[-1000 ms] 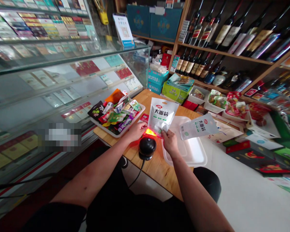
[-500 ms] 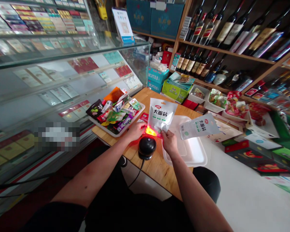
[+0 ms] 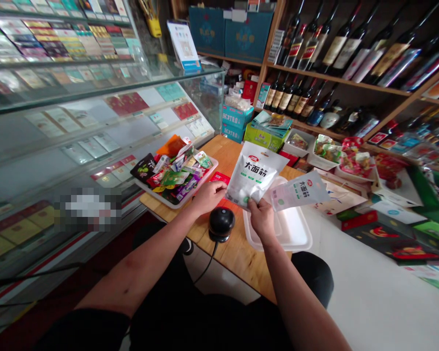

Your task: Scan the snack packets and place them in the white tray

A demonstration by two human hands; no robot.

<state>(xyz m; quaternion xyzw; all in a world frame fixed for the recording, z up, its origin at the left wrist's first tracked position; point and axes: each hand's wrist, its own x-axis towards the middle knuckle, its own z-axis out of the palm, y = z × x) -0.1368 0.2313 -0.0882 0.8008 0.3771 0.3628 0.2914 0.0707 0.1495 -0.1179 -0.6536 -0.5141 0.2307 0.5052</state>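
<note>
A silvery-white snack bag (image 3: 255, 173) with black lettering is held tilted above the wooden table. My right hand (image 3: 262, 217) pinches its lower edge, thumb on the front. My left hand (image 3: 209, 197) is closed, its curled fingers at the bag's lower left corner; the fingertips are partly hidden. Just in front of the bag stands a black dome-shaped scanner (image 3: 221, 223) with a cable, and a faint red glow lies on the wood behind it. A second similar bag (image 3: 300, 190) rests over the white plastic tray (image 3: 304, 239), right of my right hand.
A tray (image 3: 161, 196) heaped with colourful snack packets sits at the left of the wooden table (image 3: 229, 253). A red packet (image 3: 219, 178) lies behind my left hand. The glass display counter (image 3: 95, 87) borders the left; boxes of snacks and bottle shelves (image 3: 336, 73) line the back and right.
The held bag has tilted to the right and its upper part has swung that way, with my right hand shifting slightly right. The bright red light on its lower edge has faded to a dim glow.
</note>
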